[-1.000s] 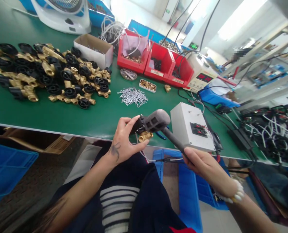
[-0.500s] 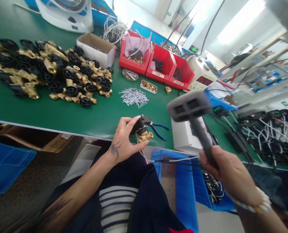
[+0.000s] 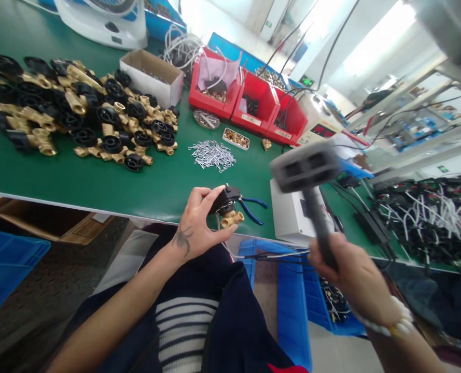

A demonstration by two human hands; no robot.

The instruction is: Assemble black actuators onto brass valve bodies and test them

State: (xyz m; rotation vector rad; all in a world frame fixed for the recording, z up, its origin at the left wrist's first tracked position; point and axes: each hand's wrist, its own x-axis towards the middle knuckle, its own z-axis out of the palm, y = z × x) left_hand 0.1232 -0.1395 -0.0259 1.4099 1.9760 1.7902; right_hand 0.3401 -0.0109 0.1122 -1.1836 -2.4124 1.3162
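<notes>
My left hand (image 3: 197,224) is closed around a brass fitting with a black cap (image 3: 227,206), holding it at the near edge of the green table (image 3: 98,181). A thin wire hangs from the fitting. My right hand (image 3: 345,272) grips the handle of a grey mallet (image 3: 306,171), whose head is raised to the right of the fitting, above a white box (image 3: 292,215). Blue-handled pliers (image 3: 251,207) lie on the table just behind the fitting.
A big heap of brass and black fittings (image 3: 78,119) covers the table's left. A pile of metal clips (image 3: 212,154), a cardboard box (image 3: 151,77), red bins (image 3: 249,98) and a meter (image 3: 319,127) stand further back. Blue crates (image 3: 292,305) sit below the table edge. Wired parts (image 3: 428,217) lie at the right.
The mallet head rested on the fitting a second ago; my right hand has since swung it up and to the right. My left hand has kept the fitting still.
</notes>
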